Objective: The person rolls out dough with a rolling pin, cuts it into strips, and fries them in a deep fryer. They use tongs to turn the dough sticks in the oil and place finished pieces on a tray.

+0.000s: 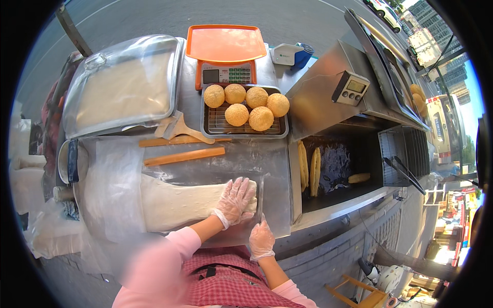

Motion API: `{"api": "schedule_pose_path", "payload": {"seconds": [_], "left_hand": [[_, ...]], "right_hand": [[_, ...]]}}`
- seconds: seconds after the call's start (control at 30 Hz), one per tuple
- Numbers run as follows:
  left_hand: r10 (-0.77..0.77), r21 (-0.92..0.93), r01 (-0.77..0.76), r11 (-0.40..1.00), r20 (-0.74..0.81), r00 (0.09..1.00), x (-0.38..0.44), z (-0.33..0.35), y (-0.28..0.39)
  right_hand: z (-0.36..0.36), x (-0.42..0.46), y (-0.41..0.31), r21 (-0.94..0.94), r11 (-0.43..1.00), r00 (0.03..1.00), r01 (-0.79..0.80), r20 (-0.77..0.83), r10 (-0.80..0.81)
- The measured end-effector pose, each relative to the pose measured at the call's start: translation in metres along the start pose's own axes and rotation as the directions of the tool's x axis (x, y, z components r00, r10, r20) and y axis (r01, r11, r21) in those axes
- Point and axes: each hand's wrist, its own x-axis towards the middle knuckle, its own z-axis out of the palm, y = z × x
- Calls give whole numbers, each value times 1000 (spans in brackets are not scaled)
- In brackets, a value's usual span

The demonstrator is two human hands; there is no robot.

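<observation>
My left hand point(233, 202), in a clear plastic glove, lies flat on the right end of a long slab of pale dough point(181, 202). Small cut pieces of dough point(252, 200) show at that end beside my fingers. My gloved right hand point(262, 239) is closed just below, at the front of the metal worktop point(275, 208). From it a thin blade, apparently a knife point(261, 194), points away from me, just right of the dough and seen almost edge-on. A clear plastic sheet point(115, 192) covers the slab's left part.
To the right, an open fryer point(339, 161) holds dough sticks point(315, 173); tongs point(404, 175) lie on its wire rack. Ahead are sesame balls point(261, 118) in a tray point(246, 134), an orange scale point(226, 73), rolling sticks point(185, 156), a scraper point(185, 129) and covered dough point(123, 90).
</observation>
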Motion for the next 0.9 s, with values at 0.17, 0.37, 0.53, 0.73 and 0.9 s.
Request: {"api": "schedule_pose_path", "payload": {"seconds": [0.17, 0.37, 0.53, 0.73, 0.9], "left_hand": [[24, -258, -71, 964, -183, 983, -1, -13, -17], [-386, -723, 17, 690, -349, 854, 32, -56, -81], [-346, -954, 266, 138, 205, 916, 76, -84, -65], [-368, -893, 403, 200, 313, 876, 91, -65, -63], [-428, -949, 257, 182, 159, 889, 88, -52, -44]], "right_hand": [[-9, 2, -13, -21, 1000, 999, -2, -43, 1], [-30, -4, -35, -36, 999, 1000, 0, 30, 1], [-12, 3, -41, -98, 995, 995, -30, 95, 40], [3, 9, -34, -111, 993, 997, -28, 66, 36], [34, 14, -14, -41, 999, 997, 0, -74, -3]]}}
